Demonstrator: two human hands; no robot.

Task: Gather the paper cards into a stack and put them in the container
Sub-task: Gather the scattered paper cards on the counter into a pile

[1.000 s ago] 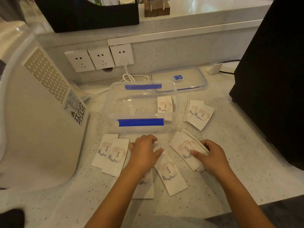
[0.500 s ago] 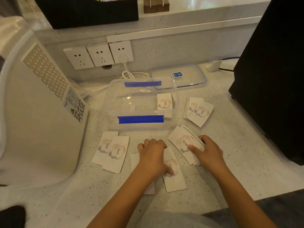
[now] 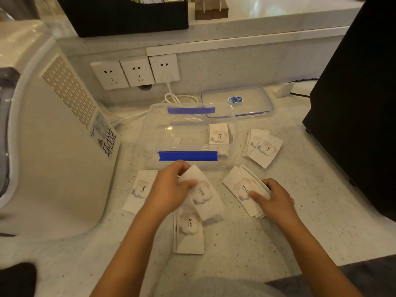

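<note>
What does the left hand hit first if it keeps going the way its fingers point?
Probably the clear container: the left hand, pinching a card, points up-right toward its near wall with the blue clip. Height is unclear, so it might pass over the rim.

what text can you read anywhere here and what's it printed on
"love." on the paper cards, printed beside a pale picture.
Large black Chinese characters on the white appliance's label: not clear enough to quote; its small print is too small.
Blue sticker on the container lid: too small to read.
</note>
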